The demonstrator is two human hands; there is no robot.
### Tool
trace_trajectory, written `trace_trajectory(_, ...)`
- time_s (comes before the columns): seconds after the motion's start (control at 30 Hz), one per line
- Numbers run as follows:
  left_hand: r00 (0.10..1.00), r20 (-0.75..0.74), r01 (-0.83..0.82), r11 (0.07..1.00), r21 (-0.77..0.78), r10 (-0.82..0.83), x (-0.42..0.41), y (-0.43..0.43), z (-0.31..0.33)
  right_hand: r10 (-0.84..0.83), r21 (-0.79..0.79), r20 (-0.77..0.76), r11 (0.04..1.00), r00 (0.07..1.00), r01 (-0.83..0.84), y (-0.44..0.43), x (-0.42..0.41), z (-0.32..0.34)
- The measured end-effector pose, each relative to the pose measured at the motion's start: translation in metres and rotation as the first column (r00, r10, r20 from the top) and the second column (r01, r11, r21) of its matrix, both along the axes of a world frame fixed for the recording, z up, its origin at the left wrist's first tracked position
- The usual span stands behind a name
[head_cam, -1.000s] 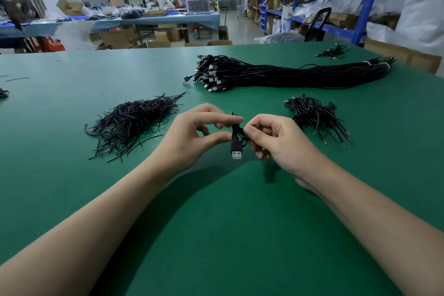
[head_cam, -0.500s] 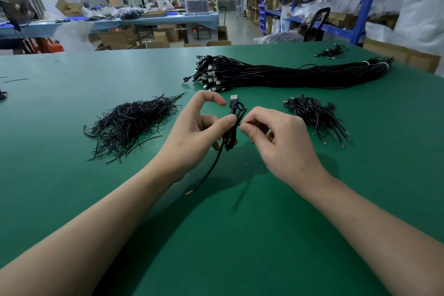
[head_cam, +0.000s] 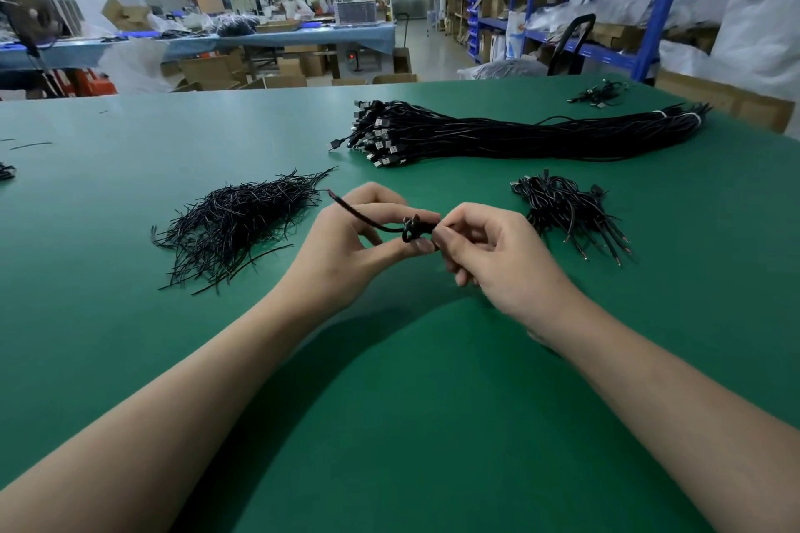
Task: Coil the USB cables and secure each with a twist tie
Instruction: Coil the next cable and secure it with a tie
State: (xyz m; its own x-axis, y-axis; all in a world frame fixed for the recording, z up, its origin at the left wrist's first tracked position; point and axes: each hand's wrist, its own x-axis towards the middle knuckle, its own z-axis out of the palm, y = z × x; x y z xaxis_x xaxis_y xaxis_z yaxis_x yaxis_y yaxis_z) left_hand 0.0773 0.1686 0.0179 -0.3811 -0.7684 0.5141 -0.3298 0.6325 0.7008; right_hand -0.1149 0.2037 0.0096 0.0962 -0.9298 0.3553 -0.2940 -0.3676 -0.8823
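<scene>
Coiled cable (head_cam: 410,228) pinched at both ends by left hand (head_cam: 350,247) and right hand (head_cam: 493,260), just right of tie pile (head_cam: 233,225). Long axis level, tail pointed toward tie pile; left hand nearer it.

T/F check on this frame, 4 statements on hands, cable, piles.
1. The left hand and the right hand both pinch the cable. True.
2. The tie pile lies right of the hands. False: it lies to their left.
3. The bundle lies on the table beyond the hands. True.
4. The table is blue. False: it is green.
</scene>
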Motion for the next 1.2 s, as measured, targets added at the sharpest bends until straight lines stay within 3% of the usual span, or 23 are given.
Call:
trace_trajectory(0.23,0.998,-0.055,0.029,0.978,0.207,-0.018,-0.0005,0.0007,-0.0009,-0.137,-0.288,-0.317,0.957,0.938,0.043,0.0077,0.0016,0.0057)
trace_trajectory(0.4,0.971,-0.238,0.092,0.941,0.325,-0.013,-0.0045,0.0021,0.0024,-0.242,-0.422,-0.427,0.906,0.871,0.045,0.0068,0.0015,0.0075)
trace_trajectory(0.5,0.957,-0.276,0.173,0.938,0.301,-0.088,-0.0048,0.0032,0.002,-0.22,-0.36,-0.346,0.929,0.912,0.087,0.0059,0.0024,0.0065)
trace_trajectory(0.6,0.953,-0.256,0.227,0.943,0.243,-0.163,-0.0017,0.0018,0.0016,-0.151,-0.159,-0.165,0.979,0.975,0.125,0.0013,-0.0015,0.0065)
trace_trajectory(0.73,0.981,-0.073,0.189,0.965,0.181,-0.178,-0.0033,0.0029,0.0021,-0.012,0.117,0.103,0.993,0.995,0.0,-0.0021,-0.004,0.0034)
trace_trajectory(0.87,0.999,0.01,0.052,0.997,0.065,-0.053,-0.0004,0.0017,0.0032,0.062,0.174,0.201,0.98,0.978,-0.098,-0.0018,-0.0014,0.001)
trace_trajectory(1.0,1.0,0.031,0.006,1.0,-0.028,-0.006,-0.0005,0.0,0.0063,0.037,0.064,0.035,0.997,0.999,-0.039,0.0001,-0.0014,0.005)
trace_trajectory(1.2,0.999,-0.024,-0.027,0.988,0.152,0.031,-0.0035,0.0041,0.007,-0.136,-0.29,-0.258,0.955,0.957,0.058,0.0063,0.0006,0.0084)
